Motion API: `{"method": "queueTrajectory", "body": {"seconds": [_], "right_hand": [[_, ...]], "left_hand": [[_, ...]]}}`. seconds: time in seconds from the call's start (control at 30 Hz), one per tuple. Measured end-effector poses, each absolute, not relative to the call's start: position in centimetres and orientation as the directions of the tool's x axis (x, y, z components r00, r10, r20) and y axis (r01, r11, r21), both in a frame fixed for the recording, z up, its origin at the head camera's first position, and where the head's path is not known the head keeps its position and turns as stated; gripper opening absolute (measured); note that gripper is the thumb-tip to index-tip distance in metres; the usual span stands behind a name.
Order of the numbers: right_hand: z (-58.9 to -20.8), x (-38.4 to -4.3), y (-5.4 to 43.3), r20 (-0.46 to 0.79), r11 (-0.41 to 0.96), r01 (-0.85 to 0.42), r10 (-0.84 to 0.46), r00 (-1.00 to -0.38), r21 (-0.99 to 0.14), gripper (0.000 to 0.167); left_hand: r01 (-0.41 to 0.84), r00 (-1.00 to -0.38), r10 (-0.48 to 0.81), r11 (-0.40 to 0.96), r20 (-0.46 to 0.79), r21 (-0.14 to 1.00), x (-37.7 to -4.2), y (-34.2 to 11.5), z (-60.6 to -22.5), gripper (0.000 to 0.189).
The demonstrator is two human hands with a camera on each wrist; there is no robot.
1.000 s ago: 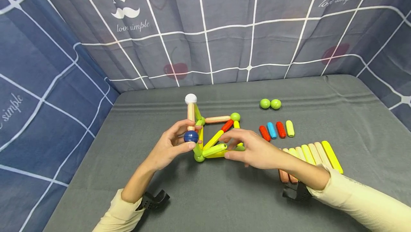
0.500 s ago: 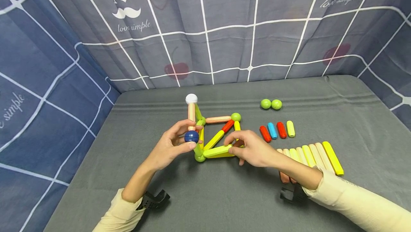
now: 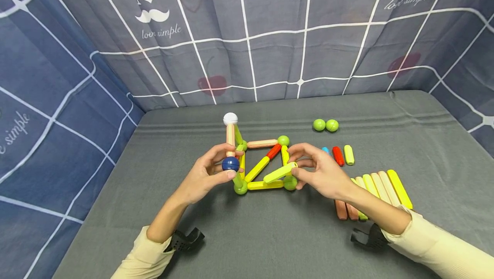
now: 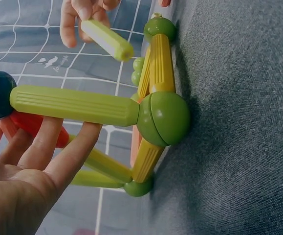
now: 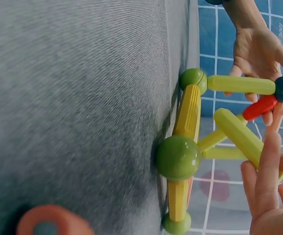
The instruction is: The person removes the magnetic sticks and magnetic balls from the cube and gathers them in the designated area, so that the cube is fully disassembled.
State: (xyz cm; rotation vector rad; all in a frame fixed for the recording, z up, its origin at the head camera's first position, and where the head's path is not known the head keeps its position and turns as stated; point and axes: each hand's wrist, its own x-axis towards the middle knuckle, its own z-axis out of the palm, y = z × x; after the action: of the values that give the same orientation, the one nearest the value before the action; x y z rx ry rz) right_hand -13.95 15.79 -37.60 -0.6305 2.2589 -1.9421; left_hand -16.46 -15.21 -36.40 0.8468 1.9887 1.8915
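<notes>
In the head view my left hand [image 3: 204, 174] grips the blue ball [image 3: 230, 164] at the top of an upright light-green magnetic stick [image 4: 77, 105]. Thumb and fingers lie on either side of it. My right hand [image 3: 322, 174] pinches the right end of a yellow-green magnetic stick [image 3: 278, 173], tilted above the front yellow stick [image 3: 256, 186]. Its left end is free in the right wrist view. Green balls [image 3: 241, 188] join the base frame, which a red-and-yellow diagonal [image 3: 257, 168] crosses. A white ball [image 3: 230, 118] tops the back upright, joined by a pale stick [image 3: 230, 134].
Two loose green balls [image 3: 326, 125] lie behind and to the right. Short red [image 3: 338, 156], blue and yellow-green sticks lie nearer, partly behind my right hand. A row of long sticks [image 3: 382, 186] sits at the right, partly covered by my forearm.
My right hand has closed on the yellow-green stick and drawn it rightward, away from the front-left green ball. My left hand stays in place on the blue ball.
</notes>
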Motion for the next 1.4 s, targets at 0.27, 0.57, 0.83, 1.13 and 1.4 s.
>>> {"method": "queueTrajectory", "body": {"seconds": [0.27, 0.57, 0.83, 1.13, 1.4], "right_hand": [[-37.5, -13.4, 17.5, 0.245, 0.117, -0.294, -0.315, -0.917, -0.949, 0.036], [-37.2, -12.6, 19.2, 0.111, 0.212, -0.169, -0.261, -0.959, -0.963, 0.029], [-36.8, -11.9, 20.7, 0.023, 0.279, -0.092, -0.241, -0.970, -0.956, 0.032], [-36.8, -11.7, 22.5, -0.037, 0.350, -0.020, -0.153, -0.988, -0.937, 0.046], [-37.1, -11.4, 24.1, -0.008, 0.349, -0.028, -0.101, -0.995, -0.937, 0.037]], "left_hand": [[0.237, -0.783, 0.582, -0.046, 0.219, 0.970, -16.6, -15.3, -36.5, 0.051], [0.237, -0.780, 0.586, -0.048, 0.219, 0.970, -16.6, -15.2, -36.6, 0.051], [0.216, -0.779, 0.589, -0.073, 0.217, 0.974, -16.5, -15.3, -36.7, 0.046], [0.217, -0.782, 0.587, -0.062, 0.211, 0.974, -16.5, -15.2, -36.7, 0.047], [0.221, -0.781, 0.586, -0.068, 0.218, 0.973, -16.4, -15.2, -36.5, 0.047]]}}
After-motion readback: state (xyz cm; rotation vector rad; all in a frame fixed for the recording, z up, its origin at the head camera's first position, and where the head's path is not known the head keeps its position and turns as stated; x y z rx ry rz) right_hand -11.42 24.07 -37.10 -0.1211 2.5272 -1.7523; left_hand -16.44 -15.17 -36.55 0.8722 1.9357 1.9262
